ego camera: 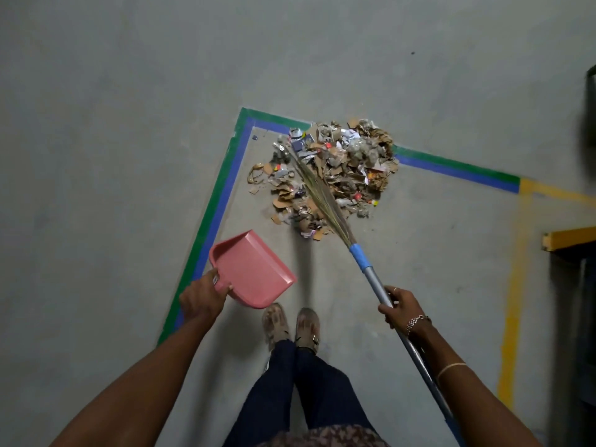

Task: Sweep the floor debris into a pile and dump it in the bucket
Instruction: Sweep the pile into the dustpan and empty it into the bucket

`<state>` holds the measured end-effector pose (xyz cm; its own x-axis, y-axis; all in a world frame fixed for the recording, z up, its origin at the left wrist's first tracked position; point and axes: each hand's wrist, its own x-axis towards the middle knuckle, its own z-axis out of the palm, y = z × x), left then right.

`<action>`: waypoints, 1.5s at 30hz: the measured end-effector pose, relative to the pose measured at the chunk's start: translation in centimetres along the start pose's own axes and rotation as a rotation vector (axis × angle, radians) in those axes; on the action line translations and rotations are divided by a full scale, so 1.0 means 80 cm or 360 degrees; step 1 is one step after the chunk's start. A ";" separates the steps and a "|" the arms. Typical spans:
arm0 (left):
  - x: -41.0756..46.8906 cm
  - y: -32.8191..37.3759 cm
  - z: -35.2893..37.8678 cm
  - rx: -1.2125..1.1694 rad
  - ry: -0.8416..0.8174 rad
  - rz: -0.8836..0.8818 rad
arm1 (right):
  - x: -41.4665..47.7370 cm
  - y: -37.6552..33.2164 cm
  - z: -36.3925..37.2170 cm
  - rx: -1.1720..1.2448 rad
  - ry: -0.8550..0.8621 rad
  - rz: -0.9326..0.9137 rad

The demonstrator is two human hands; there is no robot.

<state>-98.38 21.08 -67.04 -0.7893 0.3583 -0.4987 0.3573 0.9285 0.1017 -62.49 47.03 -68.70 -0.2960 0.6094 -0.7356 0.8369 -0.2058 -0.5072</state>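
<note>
One pile, two hands busy. The debris pile [332, 175] (torn cardboard, paper scraps, bits of plastic) sits gathered on the floor [129, 91], straight ahead of the feet [290, 324] and lying over the green-and-blue tape [225, 175] just right of its corner. My left hand [201, 296] grips the pink dustpan [254, 272] by its handle. The pan is on the pile's near-left side, open edge turned roughly toward the pile, apart from it. It looks held off the floor, but I can't be sure. My right hand [401, 306] is wrapped round the grey broom handle [371, 275] on the pile's near-right side. The broom's long axis runs diagonally from that hand to far-left, and the bristles [319, 195] lie across the pile's middle with tips near its far-left edge. Both hands are about equally near the pile; the pan's lip is nearer than either. My read is that the gathering is done and loading the pan is the step in hand. The next move needs the lip down on the floor against the pile's near-left edge, with the bristles drawing debris along that same diagonal into it. A few loose scraps [258, 175] lie just left of the pile and could get missed. As for the bucket, a dark blurred shape [590, 108] at the frame edge, well to the right of the pile, might be it, but I can't tell.
</note>
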 end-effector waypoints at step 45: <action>0.370 0.150 0.428 -0.0075 0.0187 0.0018 | 0.398 0.291 0.025 -0.0388 -0.0127 -0.0329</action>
<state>-100.37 39.51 -110.05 -0.8394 0.3754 -0.3931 0.3448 0.9268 0.1488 -53.37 60.10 -104.81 -0.4981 0.5554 -0.6659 0.8381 0.1113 -0.5340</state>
